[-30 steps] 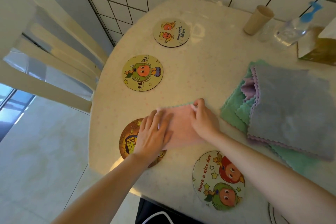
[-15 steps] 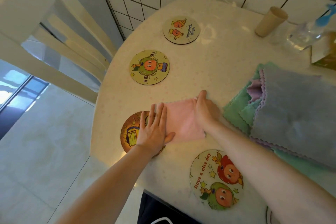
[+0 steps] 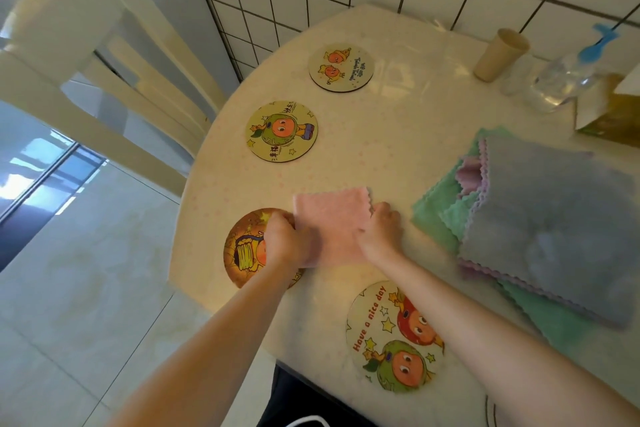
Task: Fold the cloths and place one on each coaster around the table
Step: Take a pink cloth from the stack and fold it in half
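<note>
A folded pink cloth [image 3: 330,215] lies on the round table [image 3: 398,135], its left part over the edge of the orange-brown coaster [image 3: 242,250]. My left hand [image 3: 285,241] grips the cloth's left edge with curled fingers. My right hand [image 3: 379,229] pinches its right edge. More round coasters lie around: a green-character one [image 3: 281,131], one with two orange figures [image 3: 341,66], and a "Have a nice day" one [image 3: 394,336]. A pile of unfolded cloths, grey on top [image 3: 550,218] with green [image 3: 440,204] and purple beneath, sits to the right.
A beige cup [image 3: 500,54], a clear spray bottle with a blue top [image 3: 568,76] and a box [image 3: 613,111] stand at the table's back right. A cream chair [image 3: 114,80] stands left of the table by the tiled wall.
Both hands went from lying flat on the pink cloth to curling round its left and right edges. The cloth's far part is now uncovered.
</note>
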Tool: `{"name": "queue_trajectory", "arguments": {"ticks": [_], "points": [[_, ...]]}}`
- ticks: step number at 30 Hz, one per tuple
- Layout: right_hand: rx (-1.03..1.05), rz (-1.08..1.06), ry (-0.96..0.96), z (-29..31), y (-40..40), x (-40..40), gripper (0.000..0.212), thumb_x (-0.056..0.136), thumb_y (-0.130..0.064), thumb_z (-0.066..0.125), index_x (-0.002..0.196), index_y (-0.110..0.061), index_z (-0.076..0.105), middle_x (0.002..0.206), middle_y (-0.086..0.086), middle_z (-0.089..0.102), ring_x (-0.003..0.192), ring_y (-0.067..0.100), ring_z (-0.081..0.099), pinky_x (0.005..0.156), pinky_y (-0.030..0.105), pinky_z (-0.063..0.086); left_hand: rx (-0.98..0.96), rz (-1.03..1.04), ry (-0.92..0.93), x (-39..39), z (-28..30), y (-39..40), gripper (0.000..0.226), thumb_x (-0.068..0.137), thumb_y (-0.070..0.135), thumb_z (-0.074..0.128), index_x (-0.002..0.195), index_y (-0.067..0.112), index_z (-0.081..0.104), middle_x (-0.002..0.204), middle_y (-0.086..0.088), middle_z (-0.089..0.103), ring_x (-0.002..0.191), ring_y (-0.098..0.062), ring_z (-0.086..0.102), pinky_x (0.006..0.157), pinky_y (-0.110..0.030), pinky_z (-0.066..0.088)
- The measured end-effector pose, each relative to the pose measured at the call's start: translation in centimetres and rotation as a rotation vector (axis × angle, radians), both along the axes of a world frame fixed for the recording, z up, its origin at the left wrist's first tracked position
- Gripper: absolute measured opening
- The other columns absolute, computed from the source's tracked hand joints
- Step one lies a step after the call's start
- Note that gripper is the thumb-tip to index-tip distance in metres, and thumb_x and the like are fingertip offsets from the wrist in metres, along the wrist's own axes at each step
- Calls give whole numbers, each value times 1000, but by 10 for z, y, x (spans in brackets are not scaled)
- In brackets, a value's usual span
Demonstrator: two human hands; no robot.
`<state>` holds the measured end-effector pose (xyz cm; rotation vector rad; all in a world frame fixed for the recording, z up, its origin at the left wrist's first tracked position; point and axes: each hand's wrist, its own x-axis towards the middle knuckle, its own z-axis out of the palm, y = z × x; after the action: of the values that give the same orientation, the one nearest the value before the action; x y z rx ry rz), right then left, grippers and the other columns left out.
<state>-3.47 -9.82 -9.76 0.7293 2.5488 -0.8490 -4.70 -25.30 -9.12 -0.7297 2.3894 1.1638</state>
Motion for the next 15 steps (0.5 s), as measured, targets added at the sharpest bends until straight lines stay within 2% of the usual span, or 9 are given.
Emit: {"name": "queue_trajectory", "arguments": {"ticks": [2,4,5,7,10,12,14,15], "points": [[-151,-140,-51,3,6,-5,53,83,-22,66,124,-4,39,120,15,51,101,29,55,77,38,52,127,143,-82,-10,1,1,15,80,19,67,81,11,53,79,-4,53,75,-24,50,59,-29,38],[-333,-268,-149,9,12,-9,55,83,-29,64,127,-3,41,112,12,56,92,25,59,61,32,51,288,280,-163,-17,4,0,28,80,18,70,65,11,47,66,-6,47,62,-23,45,56,-29,36],[-400,-327,-190,11,17,-12,52,84,-32,62,124,-4,44,109,11,58,90,24,60,59,31,50,356,327,-211,-22,7,0,32,80,18,72,64,11,45,63,-7,46,56,-22,44,54,-30,37],[-487,-426,-238,17,25,-18,41,83,-34,62,112,-7,53,101,11,62,83,22,61,61,30,49,419,338,-265,-30,14,-2,28,80,19,74,69,7,51,63,-9,49,51,-21,44,50,-30,38],[-558,-470,-200,25,33,-38,34,80,-36,66,103,-12,61,94,8,66,76,21,61,59,28,47,534,279,-221,-57,27,-2,19,84,18,70,91,3,64,78,-11,62,64,-24,56,59,-32,46],[-610,-489,-136,37,36,-57,26,82,-34,66,98,-13,63,88,7,64,75,21,59,60,27,46,632,220,-183,-84,36,-1,12,87,14,66,93,6,61,84,-9,64,71,-23,61,57,-28,50],[-653,-510,-72,50,40,-90,22,84,-31,66,98,-14,63,87,7,64,73,21,59,59,26,48,648,146,-148,-124,45,1,9,89,12,64,91,9,56,82,-5,62,69,-19,60,48,-24,48],[-667,-515,-39,57,42,-106,21,85,-29,66,98,-13,62,84,6,63,70,20,59,58,26,48,638,116,-122,-144,50,3,11,89,12,64,95,9,56,82,-5,61,69,-18,59,49,-25,48]]}}
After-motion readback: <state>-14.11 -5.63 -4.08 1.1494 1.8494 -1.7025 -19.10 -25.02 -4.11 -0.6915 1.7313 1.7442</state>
